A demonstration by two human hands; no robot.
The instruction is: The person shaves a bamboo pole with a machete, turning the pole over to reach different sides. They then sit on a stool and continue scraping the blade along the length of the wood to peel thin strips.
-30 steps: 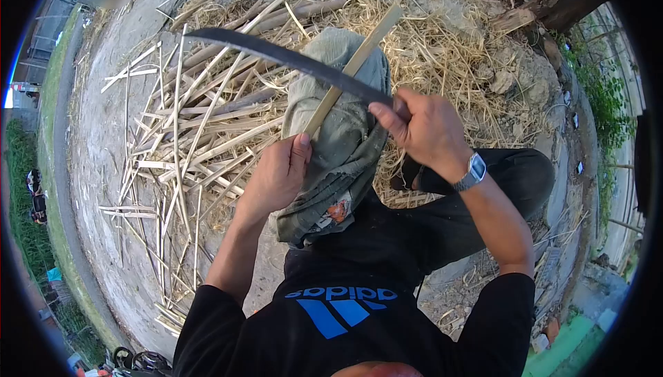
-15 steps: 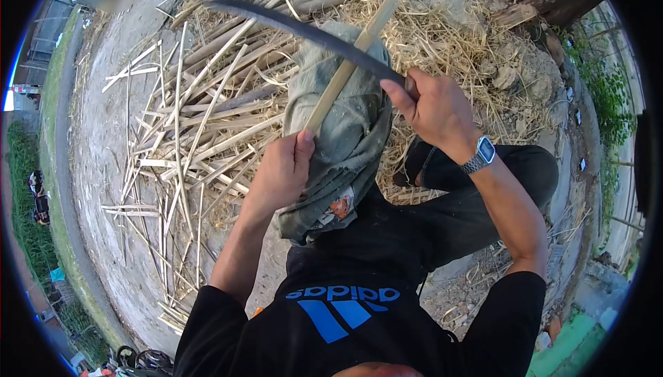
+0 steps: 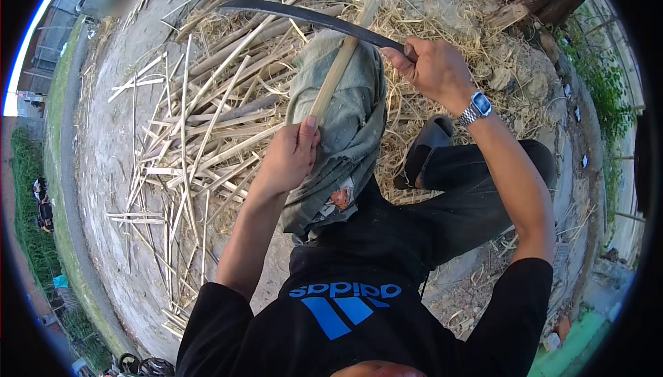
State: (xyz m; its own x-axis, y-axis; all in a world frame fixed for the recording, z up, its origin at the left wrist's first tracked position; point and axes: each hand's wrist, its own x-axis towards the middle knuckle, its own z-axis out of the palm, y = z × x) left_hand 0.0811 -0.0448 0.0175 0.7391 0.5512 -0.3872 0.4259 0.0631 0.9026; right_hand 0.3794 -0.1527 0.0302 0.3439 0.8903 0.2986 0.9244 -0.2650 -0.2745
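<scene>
The left hand (image 3: pixel 290 156) holds the bamboo strip (image 3: pixel 338 66) tight while the right hand (image 3: pixel 431 66) holds the curved knife (image 3: pixel 311 16) tight, shaving it; the next pull needs care.

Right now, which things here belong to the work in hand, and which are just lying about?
In use: bamboo strip, held by left hand; curved blade, held by right hand; grey cloth under the strip.
Lying about: pile of split bamboo; shavings; log.

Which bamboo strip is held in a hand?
The strip lying on the grey-green cloth, its lower end gripped by the left hand; the other strips lie loose on the ground.
</scene>
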